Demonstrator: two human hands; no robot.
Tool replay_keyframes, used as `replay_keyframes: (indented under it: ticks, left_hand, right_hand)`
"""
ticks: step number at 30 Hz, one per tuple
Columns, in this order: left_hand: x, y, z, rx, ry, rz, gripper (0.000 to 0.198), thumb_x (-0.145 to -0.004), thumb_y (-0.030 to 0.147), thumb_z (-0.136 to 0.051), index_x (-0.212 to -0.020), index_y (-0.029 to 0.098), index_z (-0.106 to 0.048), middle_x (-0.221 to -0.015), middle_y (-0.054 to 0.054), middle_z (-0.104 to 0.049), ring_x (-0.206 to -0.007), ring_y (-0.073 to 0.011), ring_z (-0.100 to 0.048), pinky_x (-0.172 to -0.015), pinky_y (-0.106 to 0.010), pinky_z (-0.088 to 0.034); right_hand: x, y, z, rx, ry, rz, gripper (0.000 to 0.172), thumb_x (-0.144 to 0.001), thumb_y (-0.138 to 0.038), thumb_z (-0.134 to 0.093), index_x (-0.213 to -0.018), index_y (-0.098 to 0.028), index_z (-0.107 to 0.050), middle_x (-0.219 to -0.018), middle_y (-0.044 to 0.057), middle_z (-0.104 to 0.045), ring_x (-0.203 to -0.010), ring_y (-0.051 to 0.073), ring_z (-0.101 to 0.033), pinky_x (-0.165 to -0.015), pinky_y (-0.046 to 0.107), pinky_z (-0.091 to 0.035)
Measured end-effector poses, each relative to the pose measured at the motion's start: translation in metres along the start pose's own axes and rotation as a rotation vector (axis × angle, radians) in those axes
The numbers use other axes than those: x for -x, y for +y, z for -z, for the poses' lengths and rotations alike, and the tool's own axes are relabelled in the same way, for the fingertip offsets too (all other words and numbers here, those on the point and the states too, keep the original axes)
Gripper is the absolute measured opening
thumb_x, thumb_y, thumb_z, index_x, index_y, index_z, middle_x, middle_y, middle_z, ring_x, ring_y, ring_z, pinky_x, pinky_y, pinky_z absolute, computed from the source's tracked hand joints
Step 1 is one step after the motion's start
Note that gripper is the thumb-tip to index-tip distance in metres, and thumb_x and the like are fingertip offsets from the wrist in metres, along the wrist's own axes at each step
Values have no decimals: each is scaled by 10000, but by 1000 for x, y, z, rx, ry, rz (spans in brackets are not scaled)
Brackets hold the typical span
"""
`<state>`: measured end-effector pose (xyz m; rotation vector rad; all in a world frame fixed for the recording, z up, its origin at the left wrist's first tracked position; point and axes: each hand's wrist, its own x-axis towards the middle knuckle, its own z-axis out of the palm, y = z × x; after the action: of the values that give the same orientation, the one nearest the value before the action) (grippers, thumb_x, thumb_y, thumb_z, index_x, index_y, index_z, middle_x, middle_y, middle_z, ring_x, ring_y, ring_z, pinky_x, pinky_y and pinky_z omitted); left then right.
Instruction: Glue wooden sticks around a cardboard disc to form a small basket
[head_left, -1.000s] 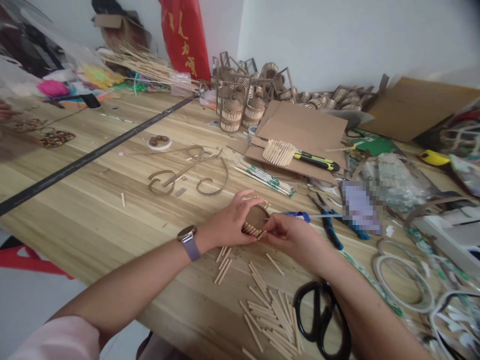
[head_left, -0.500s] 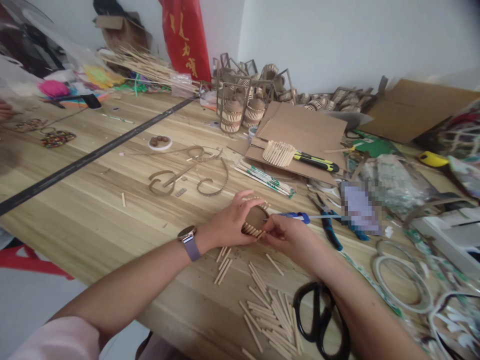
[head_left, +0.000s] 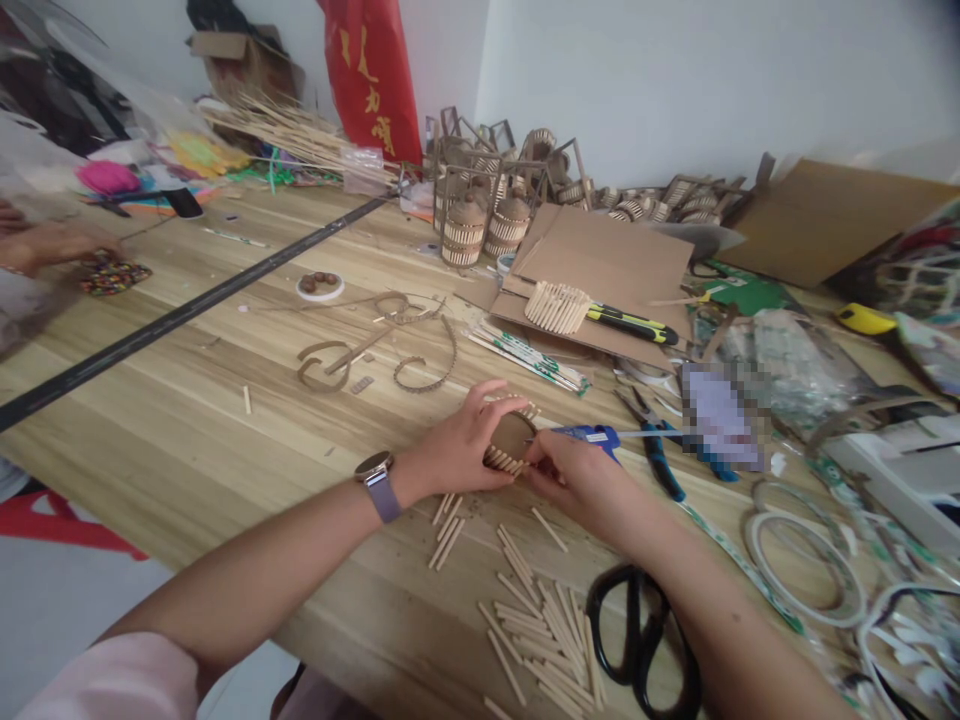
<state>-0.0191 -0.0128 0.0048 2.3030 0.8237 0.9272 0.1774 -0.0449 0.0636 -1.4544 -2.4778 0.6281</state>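
My left hand (head_left: pixel 480 440) curls around a small round cardboard piece (head_left: pixel 512 436), with thumb and fingers on its sides. Short wooden sticks (head_left: pixel 504 460) line its edge side by side. At the right side of this round piece, my right hand (head_left: pixel 559 468) is closed in a pinch at the stick-lined edge; whatever lies between its fingertips is hidden. Just behind the right hand lies a blue glue gun (head_left: pixel 598 436), partly covered by it. Loose wooden sticks (head_left: pixel 544 640) are scattered nearer to me, beside black-handled scissors (head_left: pixel 637 640).
Pliers (head_left: pixel 654 450) and tape rolls (head_left: pixel 806 565) lie to the right. A utility knife (head_left: pixel 634 322) rests on cardboard (head_left: pixel 600 250), with small stick lanterns (head_left: pixel 465 230) behind. Curled brown strips (head_left: pixel 326 368) lie ahead. Across a dark bar (head_left: pixel 187 300), a co-worker's hand (head_left: pixel 71 245) touches beads.
My right hand has shifted very slightly at the edge of the round piece, and more of the glue gun shows. The co-worker's hand has reached in over the beads at far left.
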Motion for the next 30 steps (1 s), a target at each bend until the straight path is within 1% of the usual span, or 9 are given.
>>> replay_keyframes:
  ticks: [4,9,13,20,24,25,27,29,30]
  left_hand:
    - [0,0,1,-40,-15,-19,870,-690,189,-804,-1389,249,-289,-1455,-202,-272,-1418,-382,-300,-1114,-611,-353]
    - [0,-1,1,-40,-11,-23,910,-671,175,-815,-1401,267,-279,-1455,-183,-287,-1426,-364,-295,-1123,-604,-354]
    - [0,1,1,-35,-25,-14,892,-674,178,-815,-1396,257,-298,-1449,-183,-309,-1426,-367,-296,-1122,-603,-359]
    - [-1,2,2,-64,-29,-31,917,-661,174,-832,-1382,241,-270,-1423,-204,-297,-1423,-366,-296,-1116,-594,-369]
    - [-1,2,3,-44,-36,-23,894,-676,178,-821,-1383,251,-279,-1425,-195,-304,-1429,-360,-288,-1132,-594,-346]
    - [-1,2,3,-38,-36,-17,895,-671,175,-823,-1383,248,-287,-1431,-195,-301,-1429,-359,-290,-1136,-592,-341]
    - [0,2,3,-31,-35,-14,902,-657,174,-833,-1384,237,-302,-1439,-199,-298,-1432,-359,-287,-1146,-587,-328]
    - [1,2,3,-25,-36,-24,895,-669,189,-831,-1393,238,-306,-1444,-199,-302,-1440,-353,-277,-1153,-584,-316]
    - [1,1,3,-20,-38,-30,888,-683,201,-826,-1400,245,-303,-1447,-195,-305,-1445,-349,-271,-1155,-582,-315]
  right_hand:
    - [0,-1,-1,84,-15,44,129,-860,-135,-519,-759,-215,-513,-701,21,-628,-586,150,-553,-553,253,-386]
    - [0,0,-4,133,-2,96,142,-874,-111,-517,-778,-214,-516,-725,33,-638,-628,162,-601,-585,255,-404]
    - [0,0,-4,175,4,91,136,-872,-120,-525,-771,-211,-519,-713,37,-639,-638,179,-618,-572,261,-402]
    - [-1,0,-4,204,-44,66,124,-900,-128,-521,-798,-199,-522,-762,52,-657,-673,179,-635,-598,265,-418]
    - [1,-1,6,220,-39,54,69,-886,-158,-547,-835,-203,-551,-781,49,-667,-675,183,-632,-602,272,-428]
    - [3,-4,12,209,-16,53,42,-885,-170,-542,-873,-201,-567,-789,50,-670,-677,186,-632,-599,277,-434]
    - [9,-14,24,115,61,75,107,-903,-191,-503,-968,-201,-588,-805,50,-675,-669,181,-627,-589,282,-450]
    - [23,-24,30,-68,122,136,161,-936,-216,-465,-1029,-224,-596,-816,42,-679,-667,163,-626,-594,276,-479]
    - [33,-27,28,-166,128,171,172,-950,-219,-456,-1035,-244,-604,-829,39,-681,-690,159,-634,-617,275,-500]
